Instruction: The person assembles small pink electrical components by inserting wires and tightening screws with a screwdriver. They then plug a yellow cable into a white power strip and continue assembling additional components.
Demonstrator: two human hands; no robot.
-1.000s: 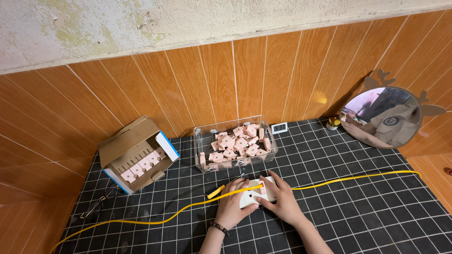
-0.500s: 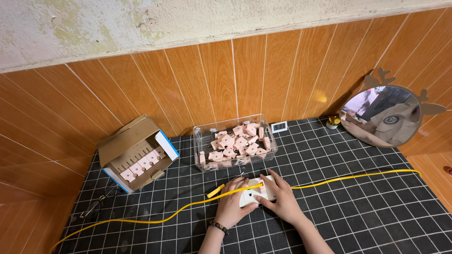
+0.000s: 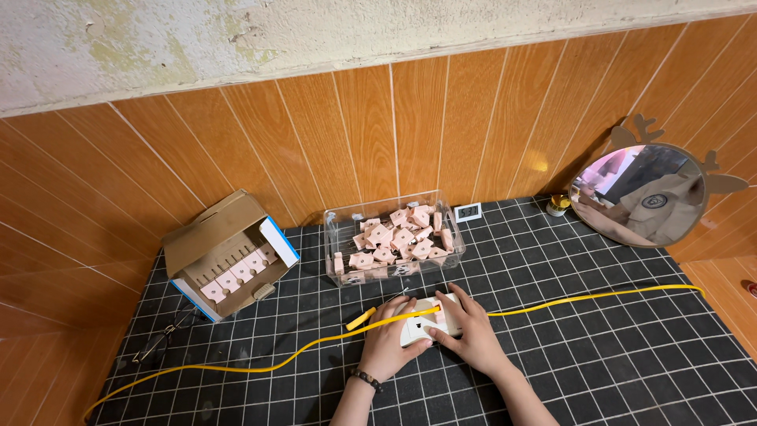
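My left hand (image 3: 390, 341) and my right hand (image 3: 471, 334) both rest on a small white square plate (image 3: 426, 322) lying flat on the black gridded mat (image 3: 615, 347). Fingers of each hand press on its top and sides. A long yellow cable (image 3: 568, 300) runs across the mat and passes over the white plate between my hands. A yellow-handled tool (image 3: 361, 318) lies just left of my left hand's fingers. A dark bracelet sits on my left wrist.
A clear plastic tub (image 3: 394, 237) of several pink and white parts stands beyond my hands. An open cardboard box (image 3: 229, 256) with similar parts lies at the left. A round antlered mirror (image 3: 646, 193), a small white display (image 3: 468, 211) and a small jar (image 3: 558, 205) stand by the wooden wall.
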